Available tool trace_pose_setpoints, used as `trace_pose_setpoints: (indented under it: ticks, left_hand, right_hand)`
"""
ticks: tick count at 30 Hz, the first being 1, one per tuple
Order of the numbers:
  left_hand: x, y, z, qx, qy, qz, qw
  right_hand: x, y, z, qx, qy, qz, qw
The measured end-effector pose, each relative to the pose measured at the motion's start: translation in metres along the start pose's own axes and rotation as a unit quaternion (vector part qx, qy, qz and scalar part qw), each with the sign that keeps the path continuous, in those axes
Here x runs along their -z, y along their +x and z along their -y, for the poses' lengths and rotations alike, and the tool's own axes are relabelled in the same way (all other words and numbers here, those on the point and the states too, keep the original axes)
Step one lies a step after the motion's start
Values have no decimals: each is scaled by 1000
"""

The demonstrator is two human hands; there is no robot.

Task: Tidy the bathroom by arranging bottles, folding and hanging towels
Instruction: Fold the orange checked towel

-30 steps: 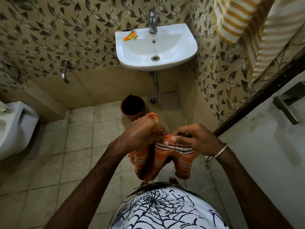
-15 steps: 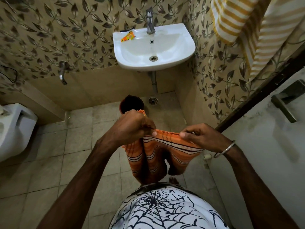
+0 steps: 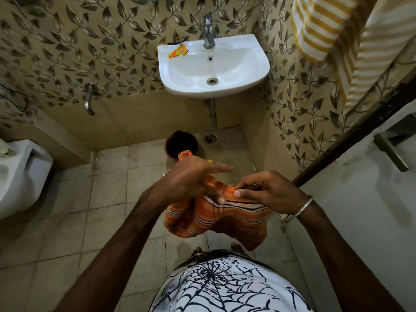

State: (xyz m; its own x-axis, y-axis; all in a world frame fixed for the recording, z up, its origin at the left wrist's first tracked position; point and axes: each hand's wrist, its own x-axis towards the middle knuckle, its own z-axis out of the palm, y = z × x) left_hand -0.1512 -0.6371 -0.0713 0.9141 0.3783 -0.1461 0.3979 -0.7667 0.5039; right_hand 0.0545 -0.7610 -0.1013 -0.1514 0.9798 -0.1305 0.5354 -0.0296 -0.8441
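1. Directly below the head camera, a person stands on a tiled bathroom floor and holds a small orange cloth towel with dark and white stripes in front of their body, above the floor.
2. The left hand grips a bunched part of the towel under its palm; its forefinger points out straight, the other fingers curl into the cloth.
3. The right hand, with a metal bangle at the wrist, pinches the towel's top edge between thumb and fingertips.
4. The two hands are touching or nearly so, and the cloth sags in loose folds beneath them.
5. The step in hand looks like folding. To do it well, the person would likely match corners first, pull the top edge taut between both hands, then bring the halves together so the stripes line up.
6. Ahead, a white ceramic wall basin carries an orange sachet beside the metal tap.
7. A dark round bucket stands on the floor under the basin.
8. A yellow-and-white striped towel hangs at upper right.
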Motion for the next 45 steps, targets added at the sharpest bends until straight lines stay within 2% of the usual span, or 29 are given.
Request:
trace_pose_setpoints:
  ticks: [3,9,15,24,29,34,38,45]
  left_hand:
    - [-13,7,-9,-40,-34,11,999]
    - [-10,8,-5,-33,-26,-38,998]
    - [-1,5,0,-30,4,-37,999]
    - [9,-1,17,-11,34,-44,998]
    - [9,1,12,19,48,-22,998]
    - [-15,13,-10,-56,6,-14,998]
    - [-16,14,-8,-36,23,-41,998]
    - [-10,8,-3,-31,18,-31,999]
  right_hand:
    - [0,1,1,8,-1,-5,1000]
    - [10,-3,-8,-56,68,-13,996]
    - [17,-9,-17,-100,45,20,994]
    - [18,-9,-3,-50,-36,-17,998]
    - [15,-7,2,-24,-71,-16,997]
    - [12,-5,6,-7,-86,-21,996]
    - [19,-7,8,-27,-118,-37,992]
    - [38,-19,-4,-113,-218,-12,969]
